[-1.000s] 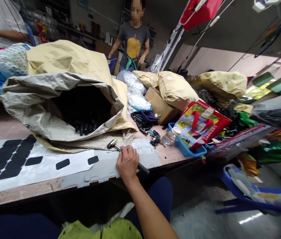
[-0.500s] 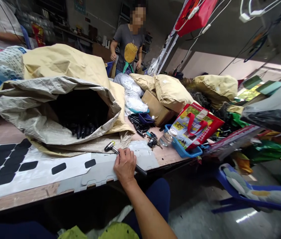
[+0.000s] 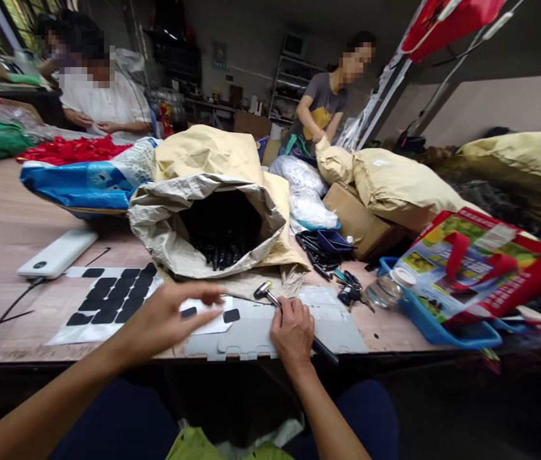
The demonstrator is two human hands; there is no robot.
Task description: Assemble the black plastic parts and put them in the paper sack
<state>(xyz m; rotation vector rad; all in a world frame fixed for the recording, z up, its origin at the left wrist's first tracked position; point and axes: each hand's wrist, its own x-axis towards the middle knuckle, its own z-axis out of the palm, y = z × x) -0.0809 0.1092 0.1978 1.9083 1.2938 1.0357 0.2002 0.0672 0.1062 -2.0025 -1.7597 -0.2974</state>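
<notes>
My right hand (image 3: 294, 329) is closed round the shaft of a small hammer (image 3: 324, 351), which lies on a grey plastic sheet (image 3: 251, 342) at the table's front edge. The hammer's head, with a yellowish face, points away to the left. In the air over a white sheet with black rounded patches (image 3: 117, 300), my left hand (image 3: 169, 316) has its thumb and fingers apart and nothing between them. Behind both hands a large paper sack (image 3: 160, 236) lies on its side, mouth toward me, with black slender pieces (image 3: 225, 257) inside.
At left lie a white power bank (image 3: 58, 253) with a cable and a blue-and-white bag (image 3: 78, 185). To the right are keys (image 3: 350, 289), a clear jar (image 3: 385, 289) and a blue basket (image 3: 447, 329) with a red bag. Two people are across the table.
My left hand has come into view from the left. The view has swung left, showing more table. The right hand still holds the hammer. The standing person now leans over a sack.
</notes>
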